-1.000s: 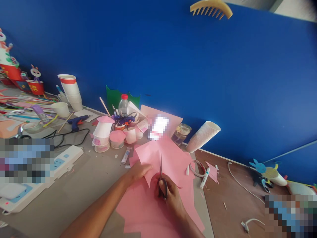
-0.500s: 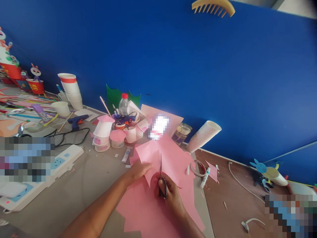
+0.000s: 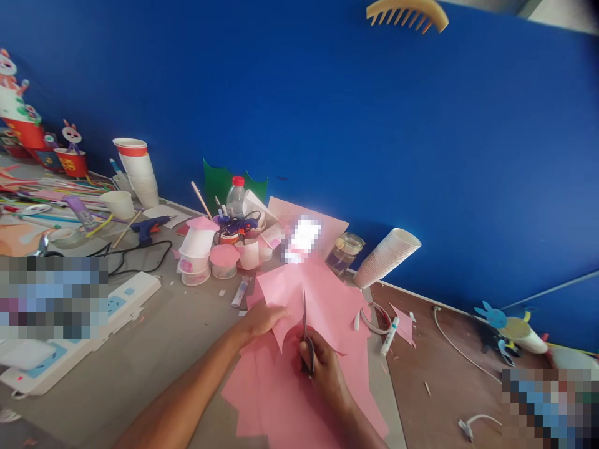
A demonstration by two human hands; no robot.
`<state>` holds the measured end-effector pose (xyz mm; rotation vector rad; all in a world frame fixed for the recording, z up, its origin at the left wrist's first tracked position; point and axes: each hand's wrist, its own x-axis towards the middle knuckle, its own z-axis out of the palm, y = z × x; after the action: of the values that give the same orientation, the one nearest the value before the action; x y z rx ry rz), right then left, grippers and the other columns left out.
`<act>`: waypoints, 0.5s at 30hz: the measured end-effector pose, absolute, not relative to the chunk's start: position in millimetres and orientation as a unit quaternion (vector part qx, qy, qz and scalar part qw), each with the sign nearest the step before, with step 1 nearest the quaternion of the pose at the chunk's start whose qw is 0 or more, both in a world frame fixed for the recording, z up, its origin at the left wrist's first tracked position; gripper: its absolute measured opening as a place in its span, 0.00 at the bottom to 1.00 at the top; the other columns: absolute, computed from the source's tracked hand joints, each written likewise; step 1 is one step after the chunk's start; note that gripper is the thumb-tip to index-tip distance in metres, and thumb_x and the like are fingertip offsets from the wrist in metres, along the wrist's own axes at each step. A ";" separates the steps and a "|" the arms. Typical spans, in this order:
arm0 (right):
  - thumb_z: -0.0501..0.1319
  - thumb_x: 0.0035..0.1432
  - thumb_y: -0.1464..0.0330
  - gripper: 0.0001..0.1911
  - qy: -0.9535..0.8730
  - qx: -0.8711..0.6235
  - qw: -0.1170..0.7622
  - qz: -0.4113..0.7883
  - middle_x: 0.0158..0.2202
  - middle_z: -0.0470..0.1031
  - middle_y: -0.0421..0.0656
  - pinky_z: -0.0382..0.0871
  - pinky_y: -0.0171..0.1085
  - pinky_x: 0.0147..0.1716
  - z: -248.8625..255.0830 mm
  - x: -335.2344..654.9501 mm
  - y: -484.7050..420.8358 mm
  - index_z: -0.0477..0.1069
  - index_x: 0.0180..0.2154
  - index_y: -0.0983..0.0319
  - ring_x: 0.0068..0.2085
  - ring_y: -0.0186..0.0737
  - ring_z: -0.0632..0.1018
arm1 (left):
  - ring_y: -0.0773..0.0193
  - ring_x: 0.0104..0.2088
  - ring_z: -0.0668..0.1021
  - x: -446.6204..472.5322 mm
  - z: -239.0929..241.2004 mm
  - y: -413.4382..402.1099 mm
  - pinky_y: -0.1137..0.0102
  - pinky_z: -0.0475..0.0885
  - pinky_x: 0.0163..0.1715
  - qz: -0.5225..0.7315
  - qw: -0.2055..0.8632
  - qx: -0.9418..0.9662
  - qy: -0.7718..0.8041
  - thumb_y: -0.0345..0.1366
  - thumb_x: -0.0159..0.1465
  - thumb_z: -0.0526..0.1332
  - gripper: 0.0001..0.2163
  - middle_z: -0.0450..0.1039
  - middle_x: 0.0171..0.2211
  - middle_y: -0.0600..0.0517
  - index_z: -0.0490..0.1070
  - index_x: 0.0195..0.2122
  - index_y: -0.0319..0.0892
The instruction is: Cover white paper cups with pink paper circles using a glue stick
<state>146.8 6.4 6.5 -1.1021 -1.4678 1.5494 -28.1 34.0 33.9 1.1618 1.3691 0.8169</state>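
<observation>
My right hand (image 3: 322, 365) is closed round the dark handles of a pair of scissors (image 3: 306, 312), whose blades point away from me over a pink sheet of paper (image 3: 281, 287). The sheet is partly cut, with a curved edge beside the blades. My left hand (image 3: 264, 319) grips the left part of this sheet, thumb on top and the other fingers hidden beneath. More pink paper (image 3: 266, 399) lies spread on the table under both hands. Behind the sheet, a bright screen blurred by pixels leans against a pale pink board (image 3: 327, 218).
White paper cups with pink tops (image 3: 196, 243), a glue gun (image 3: 150, 227) and a power strip (image 3: 116, 305) stand to the left. On the right are a tilted stack of paper cups (image 3: 388, 255), a glass jar (image 3: 346, 249), a tape roll (image 3: 377, 318) and a marker (image 3: 389, 337). A blue wall (image 3: 327, 112) rises behind.
The whole view has shifted very slightly. Both hands, the scissors and the pink sheet keep nearly the same positions.
</observation>
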 end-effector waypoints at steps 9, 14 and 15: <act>0.58 0.55 0.50 0.21 -0.557 -0.426 0.371 0.608 0.21 0.52 0.32 0.56 0.31 0.19 4.0 144.6 5.1 0.59 0.28 0.60 0.21 0.28 0.58 | 0.69 0.22 0.54 -29.2 32.4 34.4 0.70 0.51 0.24 0.358 0.556 0.489 0.569 0.44 0.54 0.56 0.17 0.48 0.19 0.59 0.49 0.18 0.44; 0.58 0.55 0.48 0.21 -0.555 -0.434 0.377 0.601 0.20 0.57 0.34 0.55 0.32 0.19 6.0 143.5 5.8 0.61 0.29 0.60 0.20 0.30 0.59 | 0.62 0.28 0.67 -26.3 30.0 34.1 0.66 0.63 0.33 0.382 0.540 0.476 0.580 0.49 0.55 0.58 0.15 0.63 0.23 0.55 0.63 0.23 0.42; 0.58 0.54 0.48 0.22 -0.558 -0.438 0.376 0.597 0.19 0.58 0.34 0.55 0.32 0.20 7.6 143.8 5.4 0.62 0.30 0.60 0.20 0.30 0.60 | 0.59 0.32 0.69 -25.4 28.4 34.2 0.65 0.64 0.37 0.390 0.535 0.472 0.582 0.50 0.56 0.57 0.15 0.67 0.27 0.52 0.66 0.27 0.42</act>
<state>143.8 5.4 7.6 -1.1208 -1.4268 1.5268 -25.4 34.2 28.4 1.1231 1.3870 0.9282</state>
